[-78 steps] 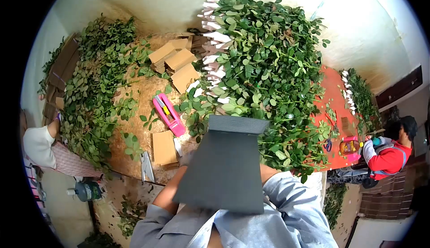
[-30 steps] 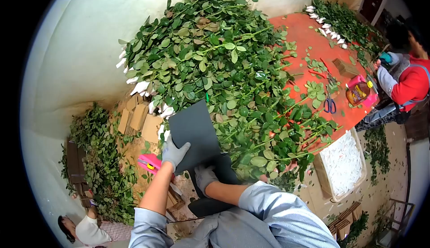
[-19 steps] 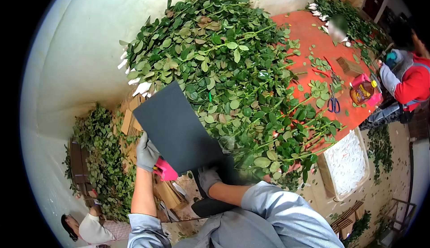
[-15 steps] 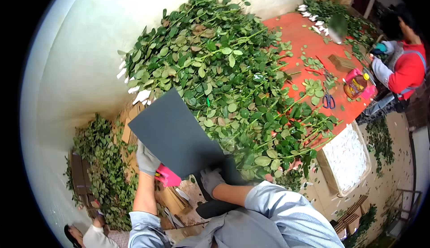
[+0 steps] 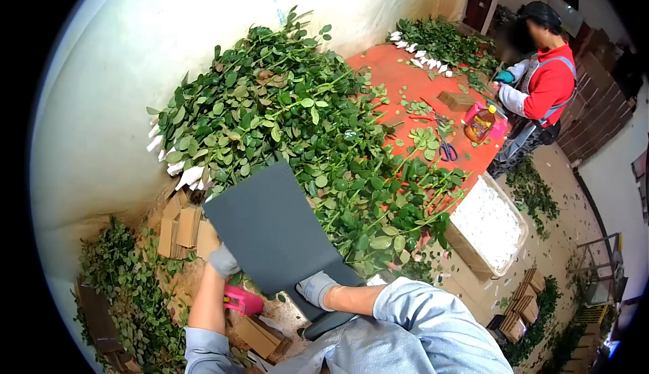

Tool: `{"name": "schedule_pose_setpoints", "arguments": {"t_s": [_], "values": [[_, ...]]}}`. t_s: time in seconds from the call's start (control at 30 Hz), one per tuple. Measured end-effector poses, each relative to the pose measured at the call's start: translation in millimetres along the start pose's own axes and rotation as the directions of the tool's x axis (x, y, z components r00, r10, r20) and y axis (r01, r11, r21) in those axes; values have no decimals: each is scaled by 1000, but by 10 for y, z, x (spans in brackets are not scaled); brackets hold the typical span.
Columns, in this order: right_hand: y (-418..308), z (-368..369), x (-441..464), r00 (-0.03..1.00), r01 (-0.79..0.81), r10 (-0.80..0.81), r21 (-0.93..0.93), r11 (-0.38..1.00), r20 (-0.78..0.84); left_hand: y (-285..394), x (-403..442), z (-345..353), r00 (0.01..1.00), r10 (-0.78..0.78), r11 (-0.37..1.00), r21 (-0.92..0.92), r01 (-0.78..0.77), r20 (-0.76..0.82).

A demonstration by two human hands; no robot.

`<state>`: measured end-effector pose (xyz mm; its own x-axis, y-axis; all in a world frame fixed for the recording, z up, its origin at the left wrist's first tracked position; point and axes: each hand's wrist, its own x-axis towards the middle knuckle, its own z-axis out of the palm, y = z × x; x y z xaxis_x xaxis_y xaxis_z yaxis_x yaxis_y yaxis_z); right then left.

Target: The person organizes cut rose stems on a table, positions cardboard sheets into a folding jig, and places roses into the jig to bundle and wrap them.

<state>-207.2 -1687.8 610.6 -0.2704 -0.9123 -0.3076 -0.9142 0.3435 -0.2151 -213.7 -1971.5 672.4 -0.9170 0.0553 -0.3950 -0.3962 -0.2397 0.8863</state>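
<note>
Dark-grey sheet, flat and straight-edged

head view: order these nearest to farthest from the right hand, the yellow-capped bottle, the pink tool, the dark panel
1. Dark panel: its lower edge is right at the right hand.
2. Pink tool: just left, on the worktop.
3. Yellow-capped bottle: farthest, ahead and right, on the red table.
</note>
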Motion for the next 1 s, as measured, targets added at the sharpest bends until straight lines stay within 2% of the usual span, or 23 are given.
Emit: {"name": "schedule_pose_setpoints", "arguments": {"t_s": [0.07, 0.13, 0.27, 0.3, 0.33, 0.37, 0.4, 0.47, 0.5, 0.53, 0.6, 0.63, 0.73, 0.87, 0.93, 1.0], "values": [[2, 1, 27, 1000, -11, 10, 41, 999, 28, -103, 166, -19, 1000, 13, 999, 40, -14, 15], [-4, 25, -21, 988, -1, -14, -101, 995, -151, -136, 364, 78, 999, 34, 996, 77, -35, 19], [5, 61, 12, 983, 4, -22, -101, 995, -181, -193, 825, 430, 997, 67, 980, 186, -74, 43], [-23, 52, 63, 968, -85, 128, 197, 977, -218, -217, 918, 519, 996, 71, 975, 209, -79, 49], [-16, 51, 80, 935, -154, 284, 481, 863, -210, -242, 998, 600, 996, 77, 969, 231, -87, 53], [14, 58, 66, 974, -150, 208, 442, 884, -86, -266, 1063, 648, 995, 75, 966, 244, -88, 63], [24, 151, 88, 971, -169, 226, 445, 879, -78, -296, 1111, 704, 995, 74, 962, 259, -89, 68], [18, 413, 176, 929, -11, 89, 212, 977, -359, -375, 1154, 745, 995, 69, 957, 278, -84, 66], [6, 436, 167, 924, -23, 63, 110, 994, -377, -428, 1154, 754, 996, 64, 955, 287, -79, 62], [0, 459, 163, 925, -33, 74, 115, 993, -372, -464, 1124, 739, 997, 60, 954, 289, -73, 55], [2, 448, 140, 863, -25, 55, 66, 997, -502, -549, 1054, 670, 998, 45, 956, 289, -52, 32], [11, 443, 122, 865, -31, 62, 70, 997, -498, -583, 1014, 611, 999, 34, 958, 283, -38, 20], [4, 143, 16, 987, 5, -2, 19, 1000, -159, -613, 968, 528, 999, 30, 956, 292, -25, -11], [-22, 505, 191, 975, -29, 36, 38, 999, -220, -573, 968, 443, 998, 41, 954, 300, -28, -37], [-15, 411, 131, 939, -28, -5, -91, 995, -344, -557, 958, 418, 998, 48, 951, 306, -31, -49], [-29, 429, 135, 958, -10, -5, -51, 999, -286, -547, 957, 402, 997, 56, 949, 314, -35, -56]]}}
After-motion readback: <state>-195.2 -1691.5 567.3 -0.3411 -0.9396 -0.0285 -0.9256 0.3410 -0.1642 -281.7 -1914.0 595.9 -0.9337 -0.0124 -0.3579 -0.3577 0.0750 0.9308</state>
